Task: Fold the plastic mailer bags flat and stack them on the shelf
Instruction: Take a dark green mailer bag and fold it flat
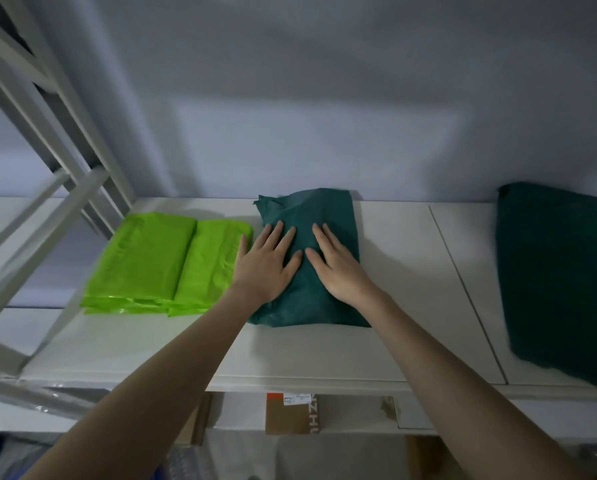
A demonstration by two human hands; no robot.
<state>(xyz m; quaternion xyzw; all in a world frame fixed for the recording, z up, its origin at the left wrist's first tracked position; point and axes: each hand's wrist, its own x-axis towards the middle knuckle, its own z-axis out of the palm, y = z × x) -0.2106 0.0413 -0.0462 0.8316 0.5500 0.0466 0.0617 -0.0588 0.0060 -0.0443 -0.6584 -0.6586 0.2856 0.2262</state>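
The person is pressing the dark bag (pixel 311 258) flat on the shelf (pixel 411 271), just right of the green stack (pixel 162 261). Left hand (pixel 267 263) and right hand (pixel 338 268) are lying fingers straight, spread. It looks light, limp, slippery; edges seem best for gripping.

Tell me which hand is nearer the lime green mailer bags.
Left. The left hand presses the dark green bag's left part, right beside the lime green bags; the right hand presses farther right.

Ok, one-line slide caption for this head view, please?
Both hands, left and right, press a folded dark green mailer bag flat on the white shelf, beside stacked lime green bags.
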